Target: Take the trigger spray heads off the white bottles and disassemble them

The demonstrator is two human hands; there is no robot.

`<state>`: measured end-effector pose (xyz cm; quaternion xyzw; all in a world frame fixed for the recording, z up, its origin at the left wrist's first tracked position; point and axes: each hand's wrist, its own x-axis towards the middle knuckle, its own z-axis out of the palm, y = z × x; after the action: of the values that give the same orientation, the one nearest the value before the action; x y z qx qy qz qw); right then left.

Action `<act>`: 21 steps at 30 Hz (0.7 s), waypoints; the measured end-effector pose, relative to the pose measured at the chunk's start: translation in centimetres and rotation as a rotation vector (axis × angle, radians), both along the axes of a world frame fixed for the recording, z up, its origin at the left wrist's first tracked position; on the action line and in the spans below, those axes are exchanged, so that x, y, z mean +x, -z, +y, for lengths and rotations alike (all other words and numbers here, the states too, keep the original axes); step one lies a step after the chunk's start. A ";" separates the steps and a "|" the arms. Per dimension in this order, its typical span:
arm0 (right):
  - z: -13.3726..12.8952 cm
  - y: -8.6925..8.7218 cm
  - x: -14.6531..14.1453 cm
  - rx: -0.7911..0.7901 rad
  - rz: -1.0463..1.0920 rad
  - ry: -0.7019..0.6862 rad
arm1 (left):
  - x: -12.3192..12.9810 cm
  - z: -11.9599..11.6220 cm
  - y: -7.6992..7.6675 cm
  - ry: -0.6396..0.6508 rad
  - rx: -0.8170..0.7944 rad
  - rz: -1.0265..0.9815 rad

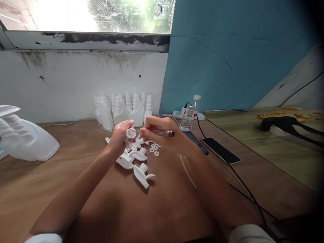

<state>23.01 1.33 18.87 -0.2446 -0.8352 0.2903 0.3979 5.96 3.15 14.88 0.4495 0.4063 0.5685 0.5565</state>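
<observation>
My left hand (118,136) is closed around a white spray trigger head (131,133), with its round open end turned toward me. In my right hand (164,125) is a thin-tipped tool with a translucent handle (165,133), like a small screwdriver. Its thin shaft points left at the opening; whether the tip touches inside I cannot tell. Below my hands lie several more white trigger heads (142,173), one lying apart at the front. Several small white ring washers (154,148) are beside them, to the right. Thin white tubes (187,172) rest under my right forearm.
Several white spray bottles (121,113) stand along the wall. A larger white bottle (35,138) is at the left. To the right are a clear water bottle (189,116), a dark phone (196,141), another phone (221,150) with a cable, and the table's edge.
</observation>
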 end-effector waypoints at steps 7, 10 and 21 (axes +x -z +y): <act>2.3 0.9 0.3 -0.263 0.168 -0.128 | -0.2 0.2 -0.1 0.024 -0.045 0.018; 1.6 0.8 0.1 -0.084 0.041 -0.080 | -0.1 0.6 0.6 -0.008 -0.023 0.040; 1.2 0.2 0.3 -0.174 0.099 -0.086 | 0.1 0.0 -0.1 0.019 0.004 0.021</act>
<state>23.31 2.54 18.64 -0.2274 -0.7959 0.3904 0.4030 6.06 3.13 15.02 0.4605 0.4067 0.5593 0.5564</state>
